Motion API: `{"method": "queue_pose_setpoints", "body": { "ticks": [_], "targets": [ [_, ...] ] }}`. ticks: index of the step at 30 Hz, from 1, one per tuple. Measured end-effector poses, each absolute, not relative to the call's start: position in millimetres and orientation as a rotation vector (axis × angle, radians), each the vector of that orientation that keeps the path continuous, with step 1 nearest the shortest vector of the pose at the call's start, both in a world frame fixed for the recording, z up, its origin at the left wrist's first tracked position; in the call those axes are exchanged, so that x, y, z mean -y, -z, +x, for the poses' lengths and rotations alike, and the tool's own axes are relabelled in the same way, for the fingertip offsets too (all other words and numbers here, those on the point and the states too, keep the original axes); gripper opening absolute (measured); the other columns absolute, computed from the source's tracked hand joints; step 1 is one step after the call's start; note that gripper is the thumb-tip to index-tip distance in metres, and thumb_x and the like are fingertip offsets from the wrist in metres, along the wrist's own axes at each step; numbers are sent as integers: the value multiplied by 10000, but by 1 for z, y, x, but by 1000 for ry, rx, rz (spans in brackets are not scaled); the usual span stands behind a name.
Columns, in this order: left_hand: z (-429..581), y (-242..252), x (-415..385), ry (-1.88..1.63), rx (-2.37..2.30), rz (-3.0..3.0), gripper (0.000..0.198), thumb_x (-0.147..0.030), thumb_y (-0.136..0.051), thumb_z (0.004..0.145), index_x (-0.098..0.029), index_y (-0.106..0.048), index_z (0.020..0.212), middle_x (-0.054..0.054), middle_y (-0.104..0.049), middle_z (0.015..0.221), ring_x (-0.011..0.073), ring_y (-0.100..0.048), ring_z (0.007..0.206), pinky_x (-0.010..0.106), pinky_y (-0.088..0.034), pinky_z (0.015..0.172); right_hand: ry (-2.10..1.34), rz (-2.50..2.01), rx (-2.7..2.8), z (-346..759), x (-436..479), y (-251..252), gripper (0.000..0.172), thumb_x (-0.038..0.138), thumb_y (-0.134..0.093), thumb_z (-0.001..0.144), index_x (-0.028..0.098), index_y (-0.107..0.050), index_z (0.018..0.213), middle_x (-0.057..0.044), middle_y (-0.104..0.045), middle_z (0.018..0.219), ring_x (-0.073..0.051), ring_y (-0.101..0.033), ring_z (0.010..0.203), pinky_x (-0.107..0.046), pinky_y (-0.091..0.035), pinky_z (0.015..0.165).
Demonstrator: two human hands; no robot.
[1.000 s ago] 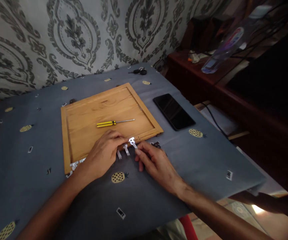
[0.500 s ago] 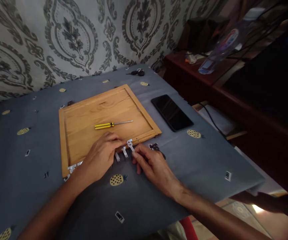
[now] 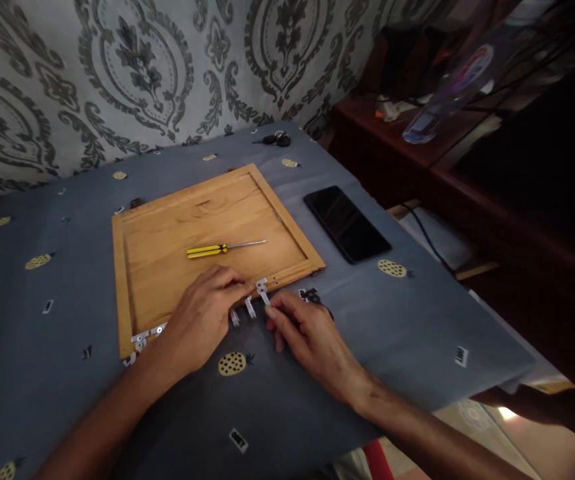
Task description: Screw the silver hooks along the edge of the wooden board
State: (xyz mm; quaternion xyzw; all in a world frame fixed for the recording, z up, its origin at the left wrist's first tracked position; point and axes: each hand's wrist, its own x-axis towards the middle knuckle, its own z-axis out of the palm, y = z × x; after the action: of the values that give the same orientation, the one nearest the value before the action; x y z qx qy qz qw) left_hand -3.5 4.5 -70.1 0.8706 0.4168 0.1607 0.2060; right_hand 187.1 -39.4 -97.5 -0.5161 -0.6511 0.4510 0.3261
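A wooden panel (image 3: 167,227) lies flat on a blue cloth (image 3: 42,373) printed with pineapples. A yellow-handled screwdriver (image 3: 224,248) rests on the panel. At the panel's near edge sit small metal brackets (image 3: 250,307). My left hand (image 3: 202,320) lies over that edge, its fingers curled on one of the brackets. My right hand (image 3: 307,333) pinches the rightmost metal bracket (image 3: 263,291) between thumb and forefinger. More metal pieces (image 3: 142,337) show at the panel's near left corner.
A black phone (image 3: 346,223) lies right of the panel. Keys (image 3: 274,139) sit at the cloth's far edge. A dark wooden unit (image 3: 467,200) with a plastic bottle (image 3: 447,93) stands to the right. A patterned fabric (image 3: 142,67) hangs behind. The table's right edge drops off near a cable (image 3: 424,233).
Both hands stay at the brackets on the near edge, with only slight finger shifts. The view has drifted a little.
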Motion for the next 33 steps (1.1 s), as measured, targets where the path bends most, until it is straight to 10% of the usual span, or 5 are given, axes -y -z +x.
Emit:
{"method": "queue_pose_setpoints", "body": {
  "ticks": [33],
  "targets": [
    [-5, 67, -5, -485, -1128, 2363, 403, 27, -450, 890, -160, -710, 1134, 83, -700, 1024, 210, -609, 947, 417, -542, 846, -1137, -1332, 1739, 187, 40, 97, 224, 266, -406, 969, 217, -501, 772, 36, -545, 533, -115, -528, 489, -258, -385, 536]
  ]
}}
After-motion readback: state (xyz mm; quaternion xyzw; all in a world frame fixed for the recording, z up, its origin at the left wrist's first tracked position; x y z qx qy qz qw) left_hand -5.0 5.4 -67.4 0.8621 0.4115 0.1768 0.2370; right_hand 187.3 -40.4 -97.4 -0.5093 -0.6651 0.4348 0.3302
